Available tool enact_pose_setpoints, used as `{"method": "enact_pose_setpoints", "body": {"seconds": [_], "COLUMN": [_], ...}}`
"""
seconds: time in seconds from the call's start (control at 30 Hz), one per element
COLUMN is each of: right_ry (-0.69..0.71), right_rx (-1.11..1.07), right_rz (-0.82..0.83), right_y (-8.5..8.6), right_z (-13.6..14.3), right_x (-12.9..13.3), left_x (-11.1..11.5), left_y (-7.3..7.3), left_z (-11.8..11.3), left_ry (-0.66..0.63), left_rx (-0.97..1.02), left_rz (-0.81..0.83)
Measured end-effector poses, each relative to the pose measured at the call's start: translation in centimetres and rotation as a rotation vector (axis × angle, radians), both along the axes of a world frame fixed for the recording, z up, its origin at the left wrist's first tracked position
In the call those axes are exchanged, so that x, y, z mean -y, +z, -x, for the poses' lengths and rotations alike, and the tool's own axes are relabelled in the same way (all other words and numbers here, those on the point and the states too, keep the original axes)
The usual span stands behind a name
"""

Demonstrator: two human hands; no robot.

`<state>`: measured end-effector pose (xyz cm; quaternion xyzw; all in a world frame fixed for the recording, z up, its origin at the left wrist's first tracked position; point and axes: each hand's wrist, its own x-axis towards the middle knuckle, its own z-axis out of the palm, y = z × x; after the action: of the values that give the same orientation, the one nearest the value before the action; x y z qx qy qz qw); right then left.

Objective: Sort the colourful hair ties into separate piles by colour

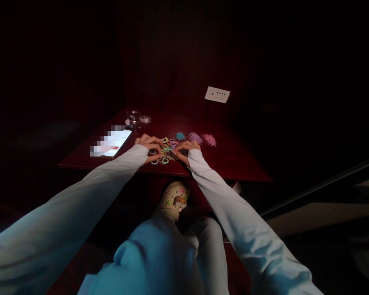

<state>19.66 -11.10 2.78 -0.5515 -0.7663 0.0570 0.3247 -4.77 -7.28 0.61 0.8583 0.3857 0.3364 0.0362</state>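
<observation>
A mixed pile of small pastel elastic hair ties (165,161), in yellow, green, purple and white, lies near the front of a dark red table (233,166). My left hand (150,145) is at the pile's left side, its fingers curled and thumb and fingertip brought close together among the ties. From the right, my right hand (186,149) reaches in with bent fingers, thumb and forefinger pinched at the pile's edge. Whatever is between either set of fingertips is too small to make out. Behind my right hand sit separate teal (180,136), purple (195,137) and pink bunches (209,140).
A lit phone (118,143) lies on the table's left side. Clear round containers (133,119) stand behind it, with a round lid (145,119) alongside. A white socket plate (217,94) is on the back wall. Below the table's edge is a beige clog (172,200).
</observation>
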Motion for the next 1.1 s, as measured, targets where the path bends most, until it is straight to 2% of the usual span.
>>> {"method": "enact_pose_setpoints", "body": {"seconds": [0.17,0.3,0.5,0.7,1.1], "right_ry": [-0.064,-0.082,0.006,0.085,0.03], "right_rx": [0.0,-0.006,0.081,0.285,0.248], "right_rz": [0.041,0.022,-0.057,-0.068,-0.027], "right_y": [0.6,0.6,0.4,0.4,-0.4], "right_z": [-0.1,-0.3,-0.3,-0.5,-0.3], "right_x": [-0.8,-0.5,1.6,2.3,1.4], "left_x": [0.3,0.8,1.5,1.2,0.6], "left_y": [0.2,0.9,1.9,1.6,1.1], "left_z": [-0.2,-0.1,-0.2,-2.0,-2.1], "left_ry": [0.011,0.003,-0.065,-0.111,-0.124], "left_rx": [0.033,0.018,-0.006,-0.003,-0.015], "left_rz": [-0.002,0.015,0.035,0.015,0.06]}}
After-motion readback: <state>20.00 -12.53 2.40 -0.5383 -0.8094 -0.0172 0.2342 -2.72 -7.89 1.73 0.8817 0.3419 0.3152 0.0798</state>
